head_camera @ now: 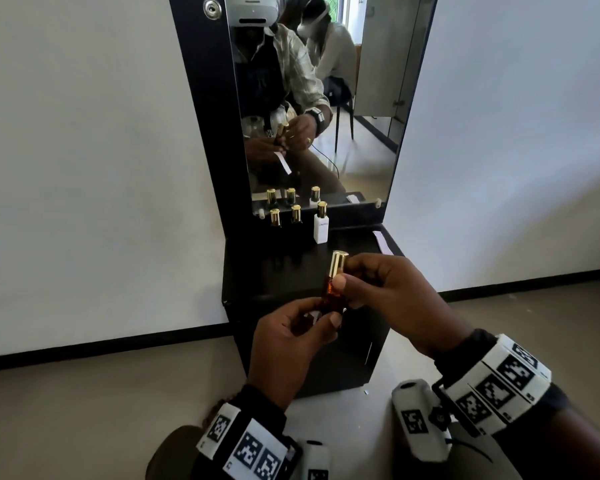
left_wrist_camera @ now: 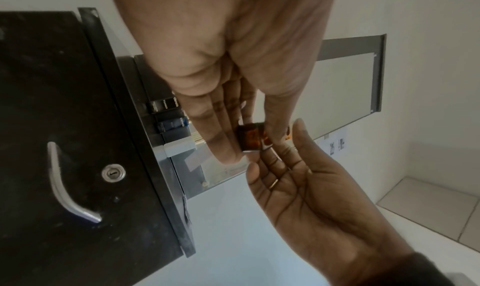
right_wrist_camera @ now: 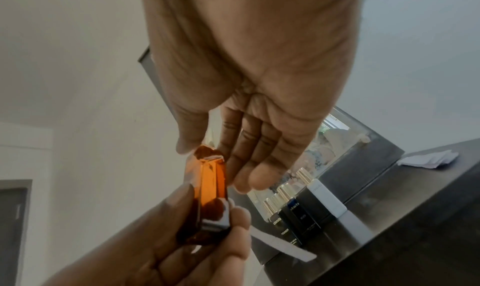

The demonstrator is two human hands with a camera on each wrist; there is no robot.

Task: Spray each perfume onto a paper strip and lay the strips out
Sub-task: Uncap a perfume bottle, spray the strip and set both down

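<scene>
1. The small amber glass perfume bottle with its shiny gold cylindrical cap stands nearly upright in the air in front of the black cabinet top, between my two hands. Its long axis runs bottom to top, base toward me and cap up and away.

2. My left hand grasps the lower body of the bottle, thumb on one face and fingers curled behind. The wrist views show a white paper strip pinched in those same fingers, trailing out below the base.

3. My right hand comes in from the right at the upper end, thumb tip pressed at the neck just under the cap, fingers curled round the far side of the cap.

4. The relation that counts: the cap lies straight along the bottle's axis above my left grip, and my right hand is the nearer one to it. I judge the coming move is a pull along that axis to free the cap — steady below, lift above.

5. Further out, two dark bottles with gold caps and a white rectangular bottle stand in a row at the foot of the mirror, and loose white paper strips lie on the cabinet's right rear corner — well apart from my hands.
</scene>
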